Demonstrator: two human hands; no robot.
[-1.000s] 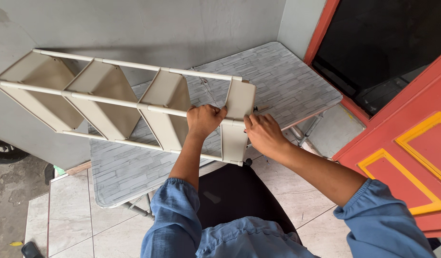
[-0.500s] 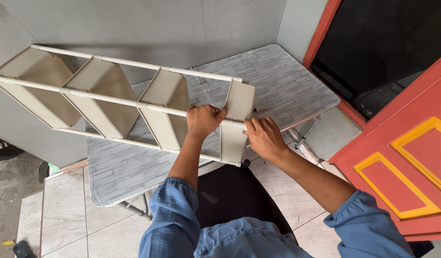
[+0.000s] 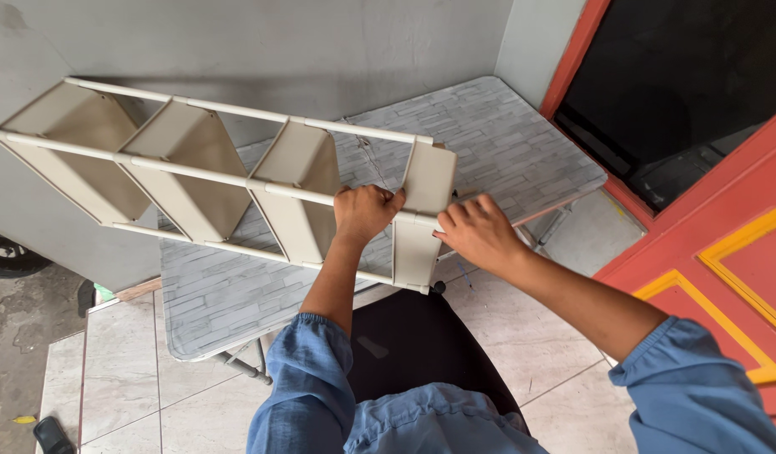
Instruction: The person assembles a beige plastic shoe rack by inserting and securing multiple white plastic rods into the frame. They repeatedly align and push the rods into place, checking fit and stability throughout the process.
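A cream plastic shelf rack [image 3: 194, 172] with several flat shelves and thin white poles lies on its side above a folding table [image 3: 505, 134] with a grey brick-pattern top. My left hand [image 3: 364, 212] is closed around a white pole just left of the end shelf [image 3: 426, 181]. My right hand [image 3: 479, 234] presses against the outer side of that end shelf, fingers curled at its edge where the pole meets it. Both sleeves are blue denim.
A black stool seat [image 3: 405, 345] sits under my arms on the tiled floor. A red door with yellow trim [image 3: 724, 252] stands to the right. A grey wall is behind the table. A dark phone [image 3: 50, 435] lies on the floor at bottom left.
Nothing has visibly moved on the rack; both hands keep the same grip. The view shifted slightly.
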